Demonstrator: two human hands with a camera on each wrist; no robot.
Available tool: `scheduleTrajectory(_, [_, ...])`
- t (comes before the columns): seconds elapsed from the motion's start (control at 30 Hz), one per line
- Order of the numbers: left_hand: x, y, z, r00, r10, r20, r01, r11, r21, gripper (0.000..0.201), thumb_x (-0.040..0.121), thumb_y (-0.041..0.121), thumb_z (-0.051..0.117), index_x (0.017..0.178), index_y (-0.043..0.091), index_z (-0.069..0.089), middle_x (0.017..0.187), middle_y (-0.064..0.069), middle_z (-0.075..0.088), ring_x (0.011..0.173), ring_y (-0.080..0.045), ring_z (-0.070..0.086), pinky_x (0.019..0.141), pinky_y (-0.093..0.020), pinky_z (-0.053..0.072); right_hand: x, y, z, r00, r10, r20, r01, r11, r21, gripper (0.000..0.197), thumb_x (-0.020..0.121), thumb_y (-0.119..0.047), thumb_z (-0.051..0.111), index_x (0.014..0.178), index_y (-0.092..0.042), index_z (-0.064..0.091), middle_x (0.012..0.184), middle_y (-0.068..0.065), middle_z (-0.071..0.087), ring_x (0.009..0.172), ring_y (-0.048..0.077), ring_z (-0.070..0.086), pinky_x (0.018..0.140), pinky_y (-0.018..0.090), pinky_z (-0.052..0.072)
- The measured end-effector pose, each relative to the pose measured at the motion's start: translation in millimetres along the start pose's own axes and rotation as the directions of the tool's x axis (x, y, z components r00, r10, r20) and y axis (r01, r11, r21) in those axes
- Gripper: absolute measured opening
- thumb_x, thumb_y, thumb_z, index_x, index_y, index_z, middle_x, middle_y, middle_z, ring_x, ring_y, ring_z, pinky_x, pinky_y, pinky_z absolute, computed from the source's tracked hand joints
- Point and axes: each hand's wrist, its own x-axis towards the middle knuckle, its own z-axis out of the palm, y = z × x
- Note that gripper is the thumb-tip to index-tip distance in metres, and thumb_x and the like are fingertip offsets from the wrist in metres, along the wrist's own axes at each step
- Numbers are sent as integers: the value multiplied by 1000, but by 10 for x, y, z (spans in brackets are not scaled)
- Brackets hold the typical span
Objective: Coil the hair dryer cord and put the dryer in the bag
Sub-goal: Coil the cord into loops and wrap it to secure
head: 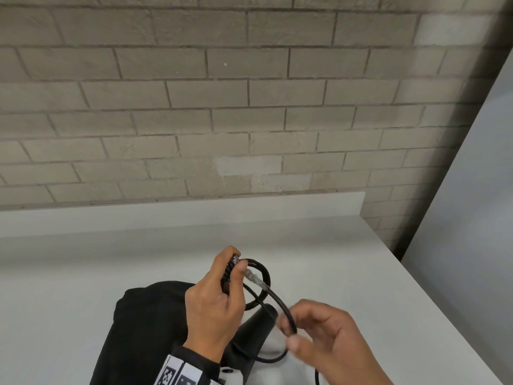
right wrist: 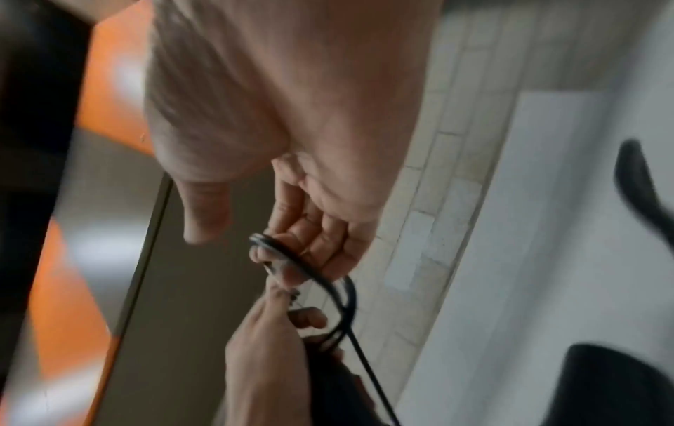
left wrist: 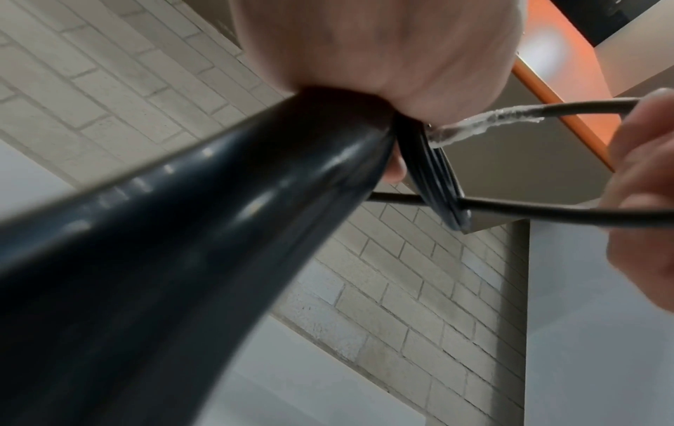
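A black hair dryer point(head: 254, 327) is held above the white table point(head: 347, 262), nozzle toward me. My left hand point(head: 233, 273) grips the end of its handle point(left wrist: 189, 230) and pins several loops of black cord point(head: 262, 272) against it. A stretch wrapped in clear tape point(head: 255, 279) leaves the thumb and runs to my right hand point(head: 290, 332), which curls finger and thumb round the cord point(right wrist: 279, 249). More cord hangs down below that hand. The black bag point(head: 147, 329) lies on the table beneath my left forearm; its opening is hidden.
A brick wall point(head: 222, 107) rises behind the table's raised back lip. A grey panel point(head: 472, 232) stands on the right, beyond the table's slanting right edge. Bare tabletop lies left and right of the hands.
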Motion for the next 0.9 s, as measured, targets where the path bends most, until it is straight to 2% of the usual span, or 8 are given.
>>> scheduleTrajectory(0.1, [22, -23, -24, 1000, -13, 0, 13, 1000, -13, 28, 99, 54, 38, 103, 33, 55, 55, 8, 55, 44, -13, 50, 41, -20, 39, -42, 158, 24, 998, -58, -28, 48, 958, -282, 19, 75, -16, 78, 89, -28, 72, 117, -4, 63, 113, 21, 60, 98, 34, 43])
scheduleTrajectory(0.2, [1, 1, -19, 999, -1, 32, 2, 1000, -22, 24, 99, 49, 41, 103, 32, 56, 54, 11, 50, 44, -12, 47, 40, -16, 35, 13, 275, 67, 984, -173, -40, 141, 899, -414, 35, 80, -8, 75, 100, -36, 72, 130, -15, 57, 122, 9, 54, 97, 13, 40])
scheduleTrajectory(0.3, [-21, 14, -2, 999, -2, 41, 2, 1000, -21, 24, 98, 49, 42, 102, 31, 58, 54, 14, 46, 43, -9, 44, 41, -13, 32, 127, 371, 73, 948, -312, -54, 243, 825, -511, 37, 85, -15, 73, 116, -35, 68, 126, -21, 61, 118, 4, 57, 95, 11, 43])
scheduleTrajectory(0.43, [-10, -7, -13, 999, -16, 38, 16, 1000, -11, 19, 97, 47, 44, 102, 33, 57, 53, 16, 45, 43, -10, 45, 40, -15, 33, 168, 425, 107, 894, -427, -136, 299, 794, -529, 16, 87, -21, 68, 101, -26, 73, 110, -18, 70, 101, 7, 67, 84, 19, 53])
scheduleTrajectory(0.53, [23, -70, -16, 999, -38, 13, 38, 999, 2, 21, 97, 49, 43, 101, 34, 56, 54, 12, 50, 43, -12, 47, 40, -20, 38, 115, 326, 113, 890, -277, -361, 164, 935, -313, 10, 77, -30, 77, 87, -28, 76, 91, -4, 77, 87, 13, 72, 83, 28, 55])
scheduleTrajectory(0.6, [42, -100, -12, 999, -53, -9, 54, 999, 9, 23, 96, 51, 42, 100, 34, 56, 54, 8, 52, 44, -15, 49, 41, -25, 39, 74, 261, 46, 864, -121, -489, 117, 992, -39, 33, 65, -51, 82, 81, -24, 74, 73, 9, 74, 76, 25, 73, 79, 32, 57])
scheduleTrajectory(0.73, [43, -89, -13, 998, -57, -10, 57, 998, 21, 22, 95, 51, 43, 101, 35, 56, 56, 6, 56, 45, -16, 51, 45, -25, 40, -19, 190, -155, 895, 105, -434, 57, 937, 344, 61, 49, -55, 89, 77, -4, 70, 47, 9, 42, 41, 31, 53, 63, 45, 58])
scheduleTrajectory(0.9, [12, -78, -2, 999, -36, 28, 35, 999, 39, 22, 96, 51, 43, 103, 34, 55, 55, 10, 54, 41, -11, 46, 40, -24, 37, -178, -9, -473, 919, 124, -375, -160, 985, -69, 55, 50, -60, 86, 77, -13, 74, 53, 9, 40, 44, 18, 39, 46, 28, 42])
